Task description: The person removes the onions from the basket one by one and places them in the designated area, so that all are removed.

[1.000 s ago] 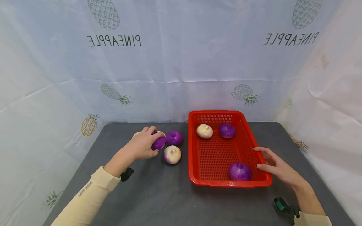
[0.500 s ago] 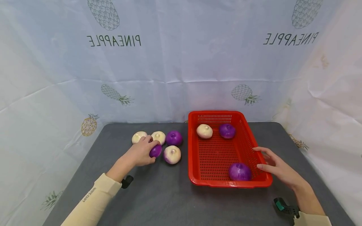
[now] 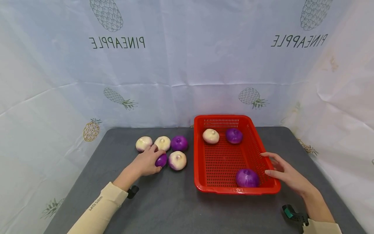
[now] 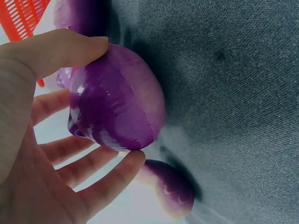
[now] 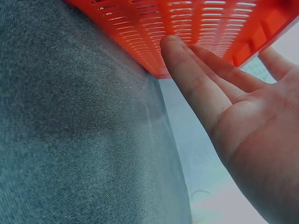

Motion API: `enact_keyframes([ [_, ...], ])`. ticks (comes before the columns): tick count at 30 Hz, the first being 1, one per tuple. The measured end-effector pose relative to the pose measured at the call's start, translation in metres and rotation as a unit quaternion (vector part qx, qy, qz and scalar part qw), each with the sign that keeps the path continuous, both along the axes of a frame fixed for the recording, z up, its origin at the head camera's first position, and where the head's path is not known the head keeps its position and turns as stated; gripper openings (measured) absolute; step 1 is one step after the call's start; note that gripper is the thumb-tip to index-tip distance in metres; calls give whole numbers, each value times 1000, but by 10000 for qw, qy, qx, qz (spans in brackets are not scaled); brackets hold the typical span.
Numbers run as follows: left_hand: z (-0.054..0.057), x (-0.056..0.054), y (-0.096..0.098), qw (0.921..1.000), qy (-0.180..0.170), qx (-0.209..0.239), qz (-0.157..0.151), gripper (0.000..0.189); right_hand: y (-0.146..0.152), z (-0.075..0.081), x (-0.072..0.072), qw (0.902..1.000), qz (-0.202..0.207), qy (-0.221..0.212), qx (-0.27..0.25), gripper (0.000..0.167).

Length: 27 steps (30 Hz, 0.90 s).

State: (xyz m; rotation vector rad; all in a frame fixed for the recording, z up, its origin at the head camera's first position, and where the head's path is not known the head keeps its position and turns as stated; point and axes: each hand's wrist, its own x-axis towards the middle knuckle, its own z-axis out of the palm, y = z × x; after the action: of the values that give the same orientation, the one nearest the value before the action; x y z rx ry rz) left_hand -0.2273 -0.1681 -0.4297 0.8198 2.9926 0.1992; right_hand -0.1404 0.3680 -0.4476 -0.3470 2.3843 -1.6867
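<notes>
My left hand [image 3: 149,161] holds a purple onion [image 3: 161,160] between thumb and fingertips, low over the grey tabletop. In the left wrist view the onion [image 4: 117,100] shows its glossy side, with the thumb on one edge and fingers on the opposite one. Close around it lie a white onion [image 3: 143,143], a second white onion [image 3: 162,143], another purple onion [image 3: 179,143] and a white onion with a purple tinge [image 3: 177,160]. My right hand [image 3: 287,172] is at the right side of a red basket [image 3: 199,156], its fingers extended against the slotted wall [image 5: 187,23].
Inside the basket are a white onion [image 3: 211,136] and a purple onion [image 3: 234,135] at the back, and a bigger purple onion [image 3: 247,177] at the front right. A pineapple-print sheet [image 3: 181,65] hangs behind the grey table [image 3: 163,208].
My left hand has moved slightly left and toward me with the purple onion, then lower, uncovering the two white onions behind it. The right hand and basket stay put.
</notes>
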Motion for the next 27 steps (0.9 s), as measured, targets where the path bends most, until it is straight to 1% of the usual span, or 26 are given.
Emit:
enact_keyframes([
  [7,-1,0,1,10000,93,36,5,56,0,-1,0,10000,-11,33,21,62],
  [12,-2,1,2,10000,87,40,-3,58,0,-1,0,10000,1,-26,-35,61],
  [16,-1,1,2,9999,65,67,49,60,0,-1,0,10000,0,-42,-41,62],
  [20,4,1,2,9999,-6,104,42,59,0,0,0,10000,21,-24,-67,61],
  [24,12,1,2,9998,-79,179,44,52,0,1,0,10000,32,15,-68,60],
  [27,19,0,3,9998,-68,185,65,47,0,1,0,10000,31,9,-60,60],
])
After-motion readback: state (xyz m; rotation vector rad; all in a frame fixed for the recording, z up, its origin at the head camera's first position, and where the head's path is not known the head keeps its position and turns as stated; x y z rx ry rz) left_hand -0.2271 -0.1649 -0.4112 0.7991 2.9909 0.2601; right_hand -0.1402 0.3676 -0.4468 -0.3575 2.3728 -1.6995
